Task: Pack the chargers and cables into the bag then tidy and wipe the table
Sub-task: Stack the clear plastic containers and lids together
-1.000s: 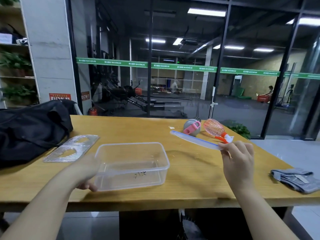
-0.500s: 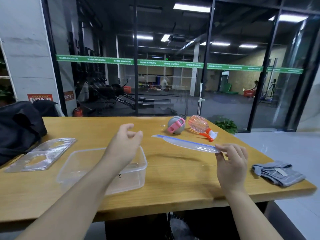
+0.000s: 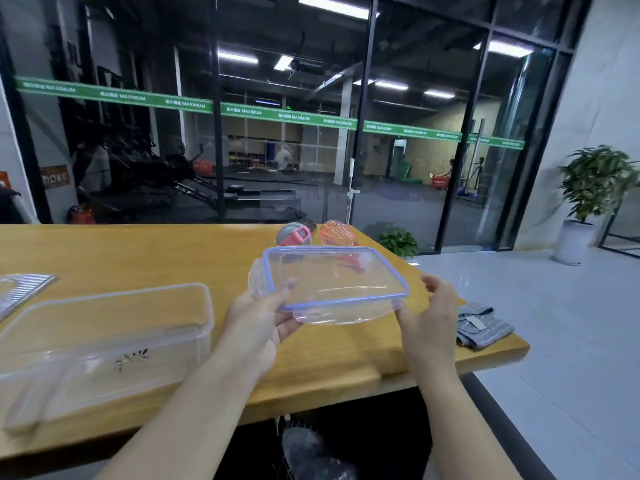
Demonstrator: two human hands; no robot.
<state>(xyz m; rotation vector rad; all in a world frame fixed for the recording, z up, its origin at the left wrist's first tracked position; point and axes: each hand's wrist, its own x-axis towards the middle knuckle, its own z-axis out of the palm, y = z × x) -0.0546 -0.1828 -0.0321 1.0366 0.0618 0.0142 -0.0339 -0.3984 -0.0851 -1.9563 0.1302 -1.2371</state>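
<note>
Wooden table (image 3: 138, 251) spans the scene from the left edge to the right corner. Clear plastic container (image 3: 104, 341), open-topped, sits at near left. Clear lid with blue seal (image 3: 332, 284) is held above the table at centre right, slightly tilted. Left hand (image 3: 258, 323) grips its near-left corner, thumb on top; right hand (image 3: 427, 318) pinches its right edge. Grey folded cloth (image 3: 481, 325) lies at the near right corner. Ribbed transparent panel (image 3: 19, 289) lies at far left, cut off by the frame. Grey-and-pink round object (image 3: 294, 233) and pink ribbed bottle (image 3: 337, 233) lie side by side at the far edge.
</note>
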